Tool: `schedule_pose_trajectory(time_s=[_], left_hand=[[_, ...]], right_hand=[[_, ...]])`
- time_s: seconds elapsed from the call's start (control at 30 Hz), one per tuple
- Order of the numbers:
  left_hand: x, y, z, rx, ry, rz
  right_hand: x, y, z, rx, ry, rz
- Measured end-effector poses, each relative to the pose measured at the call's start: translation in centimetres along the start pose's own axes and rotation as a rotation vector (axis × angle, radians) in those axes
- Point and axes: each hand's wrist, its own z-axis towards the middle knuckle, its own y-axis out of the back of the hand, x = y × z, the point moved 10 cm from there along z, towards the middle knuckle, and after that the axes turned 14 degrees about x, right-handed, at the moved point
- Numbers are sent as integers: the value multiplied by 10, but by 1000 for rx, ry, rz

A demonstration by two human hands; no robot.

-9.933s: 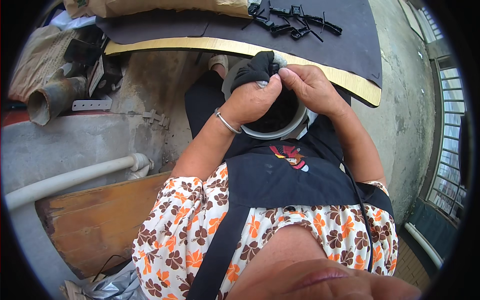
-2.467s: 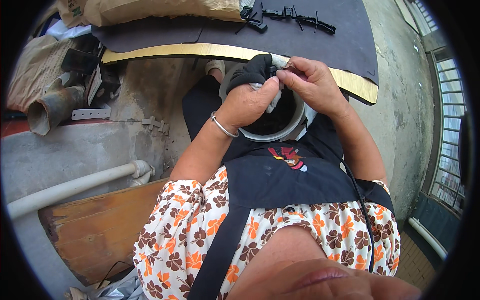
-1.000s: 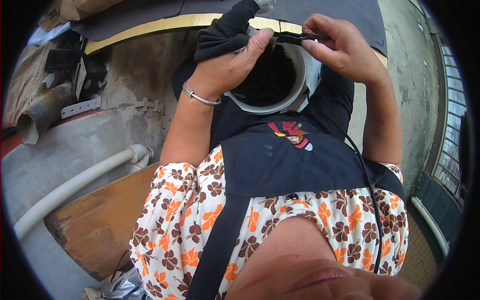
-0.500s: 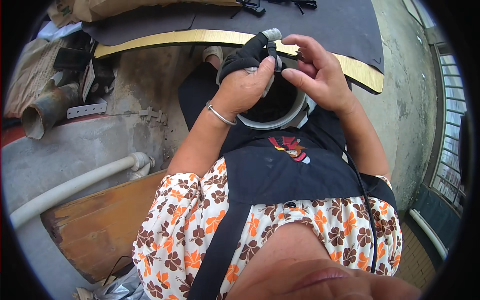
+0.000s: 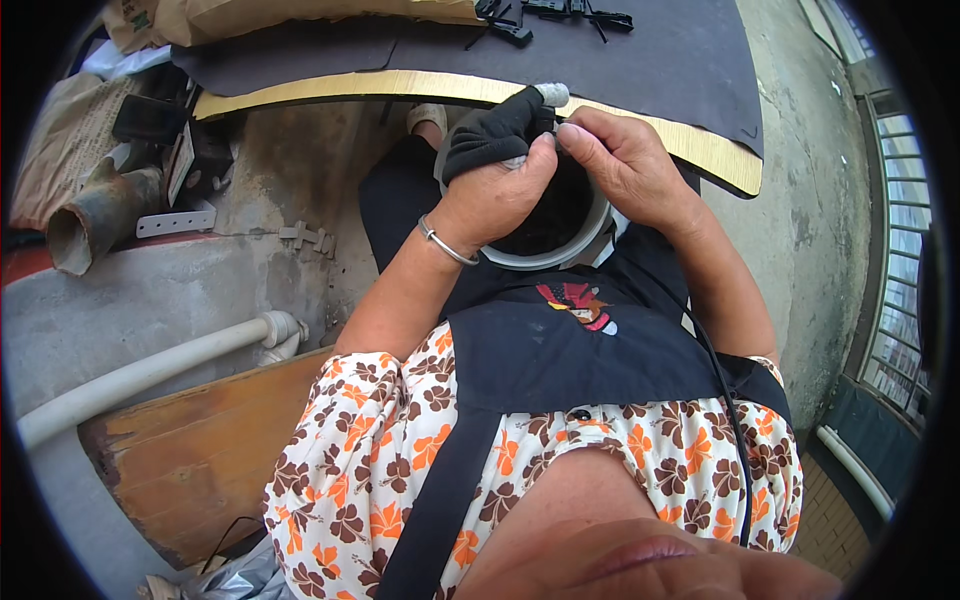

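Over the bucket in my lap, my left hand (image 5: 500, 195) is closed on a small black plastic part (image 5: 546, 124). Its fingers are covered by a black cloth glove (image 5: 488, 137) with a pale fingertip, while the thumb is bare. My right hand (image 5: 632, 165) meets it from the right, bare, with thumb and forefinger pinched at the same part. Most of the part is hidden between the fingers. Below both hands is the grey-white rim of the bucket (image 5: 565, 258), with a dark inside whose contents I cannot make out.
Several black plastic pieces (image 5: 578, 12) lie on the dark-topped table (image 5: 640, 70) ahead, beside a brown paper bag (image 5: 320, 12). On the left are a rusty pipe (image 5: 82, 230), a white pipe (image 5: 150, 372) and a wooden board (image 5: 210, 455). A black cable (image 5: 730, 390) runs down my apron.
My right hand has moved left and its spread thumb and forefinger have closed at the black plastic part. My left hand has dipped slightly, still holding the part.
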Motion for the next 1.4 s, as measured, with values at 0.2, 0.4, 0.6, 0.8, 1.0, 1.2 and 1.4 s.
schedule_pose_trajectory(time_s=[0.2,0.4,0.6,0.8,1.0,1.2,1.4], left_hand=[[-11,-4,0,-22,-49,177],[-18,-6,-4,-73,-89,453],[-5,5,-1,-90,12,14],[23,-3,-5,18,220,-636],[27,-2,-7,37,268,-468],[0,-6,0,101,70,-392],[21,-5,-8,13,218,-523]], right_hand=[[-10,-2,4,-37,-79,11],[-29,-17,6,-33,-118,49],[-20,-6,4,50,-60,196],[-35,-10,-4,157,-166,128],[-13,9,0,7,-17,291],[-17,-2,4,73,-100,358],[1,-5,6,124,-27,32]])
